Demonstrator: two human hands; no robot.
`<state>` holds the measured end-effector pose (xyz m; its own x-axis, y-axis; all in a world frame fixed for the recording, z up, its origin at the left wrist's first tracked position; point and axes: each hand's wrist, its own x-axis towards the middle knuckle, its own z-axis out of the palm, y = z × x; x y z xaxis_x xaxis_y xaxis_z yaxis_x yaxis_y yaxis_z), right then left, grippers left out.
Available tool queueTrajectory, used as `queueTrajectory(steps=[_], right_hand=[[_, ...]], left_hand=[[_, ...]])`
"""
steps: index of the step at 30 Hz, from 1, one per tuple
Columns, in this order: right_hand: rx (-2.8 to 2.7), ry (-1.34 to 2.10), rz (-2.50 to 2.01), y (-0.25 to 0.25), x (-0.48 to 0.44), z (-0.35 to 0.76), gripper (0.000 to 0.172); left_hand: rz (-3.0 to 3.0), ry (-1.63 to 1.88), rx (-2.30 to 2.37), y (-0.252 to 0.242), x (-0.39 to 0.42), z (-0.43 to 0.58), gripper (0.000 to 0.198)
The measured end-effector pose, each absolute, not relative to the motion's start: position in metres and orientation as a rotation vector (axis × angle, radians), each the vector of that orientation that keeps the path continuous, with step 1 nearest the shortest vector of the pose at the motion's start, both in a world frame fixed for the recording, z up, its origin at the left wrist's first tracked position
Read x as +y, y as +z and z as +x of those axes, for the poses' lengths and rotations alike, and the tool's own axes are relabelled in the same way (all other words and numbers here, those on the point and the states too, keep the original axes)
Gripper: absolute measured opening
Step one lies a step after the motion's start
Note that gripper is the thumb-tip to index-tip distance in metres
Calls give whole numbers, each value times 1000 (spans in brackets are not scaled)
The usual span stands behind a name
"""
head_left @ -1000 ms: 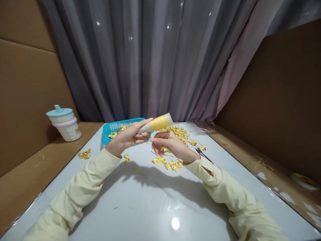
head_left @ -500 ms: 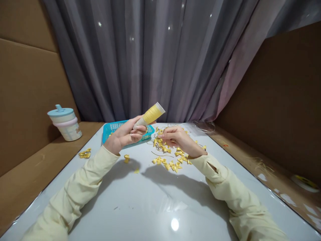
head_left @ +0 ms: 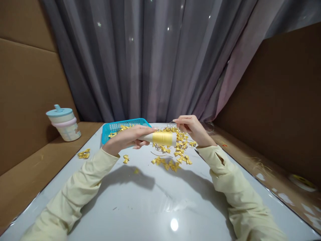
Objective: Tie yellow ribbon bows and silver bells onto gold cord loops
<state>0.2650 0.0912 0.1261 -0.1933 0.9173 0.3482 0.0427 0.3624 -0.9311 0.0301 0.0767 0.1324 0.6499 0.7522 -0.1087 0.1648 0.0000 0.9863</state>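
My left hand [head_left: 130,136] is closed around the narrow end of a white cone-shaped spool wound with yellow thread [head_left: 164,138]. The spool lies nearly level above the table, its wide end facing right. To its right, my right hand [head_left: 192,127] is raised with thumb and fingers pinched together. A thin strand shows by its fingertips, but I cannot make out what the pinch holds. Below and behind the hands lies a pile of yellow ribbon bows [head_left: 184,159] with cords and small silvery bells [head_left: 157,147]. The spool hides part of the pile.
A blue plastic basket [head_left: 104,134] with yellow bows in it stands behind my left hand. A lidded cup [head_left: 65,125] is at the left. One loose bow [head_left: 126,159] and a yellow bundle [head_left: 84,153] lie on the white table [head_left: 140,207]. Cardboard walls and a grey curtain [head_left: 155,67] surround it.
My left hand has turned the spool from tilted upward to nearly level, its wide end now further right and lower. My right hand has moved right and slightly up, still pinched.
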Motion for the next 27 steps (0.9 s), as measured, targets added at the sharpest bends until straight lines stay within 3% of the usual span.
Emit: queueTrajectory(steps=[9,19,27], right_hand=[[-1532,819,-925,142,78,271,26],[-1603,689,-933,151,59,267,27],[-2129,585,-820,158,24,256,31]], left_hand=[[1753,630,928,124,84,33,43],[1737,867,1067,117,93,33,45],[1743,980,1064,111,100,33,41]])
